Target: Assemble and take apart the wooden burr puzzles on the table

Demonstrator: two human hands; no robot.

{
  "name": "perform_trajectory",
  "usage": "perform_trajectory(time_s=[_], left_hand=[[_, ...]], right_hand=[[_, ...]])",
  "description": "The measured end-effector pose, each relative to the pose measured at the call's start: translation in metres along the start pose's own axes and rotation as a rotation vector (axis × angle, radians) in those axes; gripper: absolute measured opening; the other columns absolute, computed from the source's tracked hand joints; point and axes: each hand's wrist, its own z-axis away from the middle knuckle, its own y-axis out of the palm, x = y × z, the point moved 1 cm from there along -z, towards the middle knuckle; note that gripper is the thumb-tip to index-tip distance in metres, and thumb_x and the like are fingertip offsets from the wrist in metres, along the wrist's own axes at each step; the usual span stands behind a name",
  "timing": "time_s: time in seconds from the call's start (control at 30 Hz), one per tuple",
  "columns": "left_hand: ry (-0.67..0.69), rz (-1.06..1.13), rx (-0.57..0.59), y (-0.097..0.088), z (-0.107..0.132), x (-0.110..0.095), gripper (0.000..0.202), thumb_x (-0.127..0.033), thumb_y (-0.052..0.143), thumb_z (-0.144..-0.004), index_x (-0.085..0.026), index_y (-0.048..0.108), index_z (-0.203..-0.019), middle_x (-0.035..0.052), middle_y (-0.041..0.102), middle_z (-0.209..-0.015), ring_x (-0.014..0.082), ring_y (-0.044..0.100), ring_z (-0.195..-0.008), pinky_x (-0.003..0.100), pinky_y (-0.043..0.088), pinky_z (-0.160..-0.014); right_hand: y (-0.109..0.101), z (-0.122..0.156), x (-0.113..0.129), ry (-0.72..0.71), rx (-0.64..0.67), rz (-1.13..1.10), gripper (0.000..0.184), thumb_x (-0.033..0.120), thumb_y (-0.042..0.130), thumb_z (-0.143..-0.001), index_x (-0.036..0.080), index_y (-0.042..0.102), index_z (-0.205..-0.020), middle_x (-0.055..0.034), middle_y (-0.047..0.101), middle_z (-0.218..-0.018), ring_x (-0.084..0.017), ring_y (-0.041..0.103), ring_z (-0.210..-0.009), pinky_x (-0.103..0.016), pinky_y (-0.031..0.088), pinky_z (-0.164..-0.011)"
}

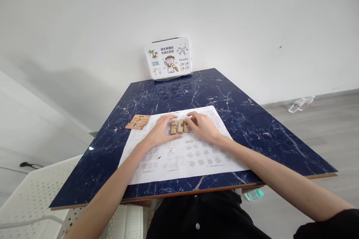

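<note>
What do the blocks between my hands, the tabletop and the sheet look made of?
Blocks: likely wood with a dull finish, judging by their brown-tan colour. Tabletop: perhaps laminated board; it's glossy, brown-edged, and dark blue with marble-like veins, though a glass facing isn't ruled out. Sheet: matte white paper, by its thin, flat look.

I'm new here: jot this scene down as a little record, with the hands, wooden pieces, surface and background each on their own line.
Left hand: curved around the left side of the small wooden blocks; grip unclear
Right hand: fingertips at the right side of those blocks; grip unclear
Other wood: flat notched pieces beyond the left hand, overlapping the sheet's edge
Surface: printed white sheet on a dark blue marbled table
Background: white cartoon-printed case standing at the table's far edge
</note>
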Motion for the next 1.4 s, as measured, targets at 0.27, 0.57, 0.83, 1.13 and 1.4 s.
perform_trajectory(time_s=[0.27,0.57,0.83,1.13,1.4], left_hand=[[0.074,-0.077,0.026,0.003,-0.001,-0.002,0.064,-0.059,0.077,-0.089,-0.03,0.056,-0.142,0.0108,0.059,-0.149,0.0348,0.054,-0.139,0.055,0.044,-0.118],[0.051,-0.207,-0.174,-0.003,-0.004,0.011,0.047,-0.057,0.074,-0.093,-0.025,0.067,-0.127,0.0078,0.07,-0.131,0.0306,0.062,-0.123,0.048,0.051,-0.107],[-0.308,-0.472,-0.512,-0.043,-0.004,0.055,0.042,-0.045,0.068,-0.095,-0.019,0.068,-0.128,0.0131,0.068,-0.133,0.0345,0.061,-0.124,0.047,0.048,-0.11],[-0.585,-0.681,-0.467,-0.047,0.003,0.063,0.046,-0.045,0.059,-0.095,-0.012,0.069,-0.124,0.0201,0.068,-0.126,0.0403,0.063,-0.119,0.048,0.053,-0.1],[-0.384,-0.727,-0.489,-0.047,0.004,0.058,0.038,-0.041,0.063,-0.095,-0.014,0.066,-0.122,0.0205,0.061,-0.13,0.0432,0.056,-0.126,0.055,0.047,-0.107]], right_hand=[[0.003,0.003,0.01,-0.18,0.17,-0.064,0.031,0.024,0.052,-0.105,0.022,0.07,-0.13,-0.0093,0.078,-0.123,-0.024,0.073,-0.099,-0.04,0.056,-0.087],[0.006,0.003,0.005,-0.179,0.173,-0.099,0.021,0.026,0.055,-0.103,0.021,0.066,-0.12,-0.0103,0.078,-0.108,-0.024,0.072,-0.092,-0.04,0.059,-0.082],[0.007,0.005,0.002,-0.202,0.175,-0.068,0.019,0.025,0.052,-0.105,0.02,0.065,-0.118,-0.0112,0.076,-0.11,-0.023,0.072,-0.092,-0.04,0.059,-0.083],[0.003,0.007,0.006,-0.195,0.214,-0.069,0.021,0.026,0.05,-0.106,0.019,0.064,-0.12,-0.0131,0.074,-0.116,-0.024,0.071,-0.096,-0.042,0.059,-0.084],[0.001,0.007,0.009,-0.188,0.224,-0.051,0.02,0.025,0.051,-0.105,0.019,0.064,-0.118,-0.0126,0.073,-0.116,-0.023,0.07,-0.094,-0.04,0.059,-0.084]])
